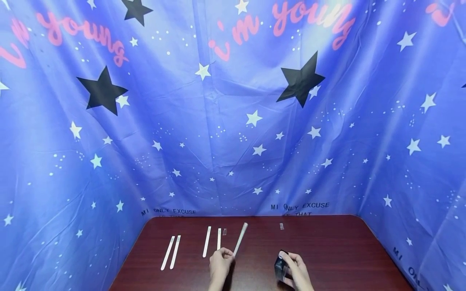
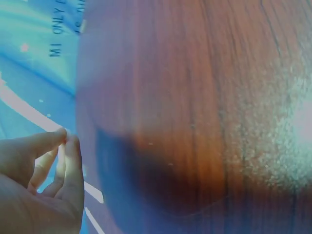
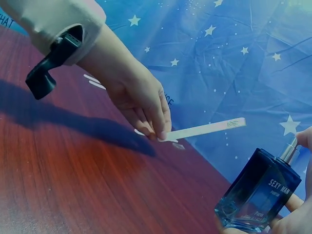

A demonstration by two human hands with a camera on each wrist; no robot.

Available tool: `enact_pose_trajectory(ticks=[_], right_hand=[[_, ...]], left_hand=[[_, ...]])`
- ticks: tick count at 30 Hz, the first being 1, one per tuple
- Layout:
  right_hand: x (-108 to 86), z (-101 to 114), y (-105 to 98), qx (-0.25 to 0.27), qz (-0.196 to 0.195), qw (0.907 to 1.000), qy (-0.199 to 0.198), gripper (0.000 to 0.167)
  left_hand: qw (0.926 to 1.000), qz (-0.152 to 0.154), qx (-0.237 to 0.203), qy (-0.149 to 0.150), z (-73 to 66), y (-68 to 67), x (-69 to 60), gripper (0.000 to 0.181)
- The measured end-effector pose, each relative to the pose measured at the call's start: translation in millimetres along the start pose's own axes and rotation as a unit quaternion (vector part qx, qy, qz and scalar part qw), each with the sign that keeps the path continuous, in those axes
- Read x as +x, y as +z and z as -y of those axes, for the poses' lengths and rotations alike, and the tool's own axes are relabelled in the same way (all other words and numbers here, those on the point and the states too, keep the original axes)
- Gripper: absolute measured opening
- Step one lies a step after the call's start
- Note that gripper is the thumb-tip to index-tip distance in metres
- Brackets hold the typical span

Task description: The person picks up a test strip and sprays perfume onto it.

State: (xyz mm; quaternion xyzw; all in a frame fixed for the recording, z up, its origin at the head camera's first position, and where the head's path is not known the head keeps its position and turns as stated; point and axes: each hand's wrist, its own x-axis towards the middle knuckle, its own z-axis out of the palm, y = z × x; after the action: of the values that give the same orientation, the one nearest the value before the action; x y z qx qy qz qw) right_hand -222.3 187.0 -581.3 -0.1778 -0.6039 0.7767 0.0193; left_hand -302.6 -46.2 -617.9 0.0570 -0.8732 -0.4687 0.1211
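Observation:
Between thumb and fingertips, my left hand (image 1: 220, 264) pinches one end of a white paper strip (image 1: 240, 239), which slants up above the table. Small handwriting marks the strip's free end in the right wrist view. My right hand (image 1: 298, 270) grips a dark blue glass perfume bottle (image 3: 261, 190) lettered "SEXY MAN", with a finger on its silver spray top (image 3: 288, 150). The bottle is tilted, and its top is near the strip's marked end but apart from it. In the left wrist view, the left hand (image 2: 53, 180) shows its pinch, with the strip blurred.
Two white strips (image 1: 175, 252) lie side by side on the left of the dark red wooden table (image 1: 338, 250). Two more strips (image 1: 206, 241) lie near the left hand. Small clear pieces (image 1: 282, 226) lie toward the back edge. A blue star-patterned curtain (image 1: 233, 161) surrounds the table.

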Motion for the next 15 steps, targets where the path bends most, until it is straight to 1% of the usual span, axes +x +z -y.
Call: enact_pose_trajectory(ticks=[2, 4, 6, 10, 13, 15], right_hand=[[-0.4, 2, 2, 0.003, -0.002, 1.0000, 0.000, 0.045], [-0.6, 5, 4, 0.005, -0.002, 1.0000, -0.005, 0.044], [-0.6, 7, 6, 0.004, 0.000, 0.9999, -0.010, 0.043], [-0.1, 13, 10, 0.003, 0.004, 0.9997, -0.024, 0.039], [0.0, 17, 11, 0.002, 0.008, 0.9994, -0.033, 0.036], [0.5, 20, 13, 0.001, 0.009, 0.9993, -0.036, 0.034]], left_hand=[[0.9994, 0.019, -0.030, 0.001, -1.9, -3.4, -1.7, 0.014], [0.9973, 0.040, -0.062, 0.001, -4.1, -6.8, -3.6, 0.012], [0.9946, 0.055, -0.089, 0.004, -7.1, -10.4, -6.0, 0.012], [0.9868, 0.084, -0.138, 0.006, -15.0, -16.6, -10.7, 0.011], [0.9828, 0.102, -0.153, 0.018, -22.5, -21.3, -14.8, 0.012], [0.9817, 0.112, -0.153, 0.020, -26.9, -24.2, -17.5, 0.012]])
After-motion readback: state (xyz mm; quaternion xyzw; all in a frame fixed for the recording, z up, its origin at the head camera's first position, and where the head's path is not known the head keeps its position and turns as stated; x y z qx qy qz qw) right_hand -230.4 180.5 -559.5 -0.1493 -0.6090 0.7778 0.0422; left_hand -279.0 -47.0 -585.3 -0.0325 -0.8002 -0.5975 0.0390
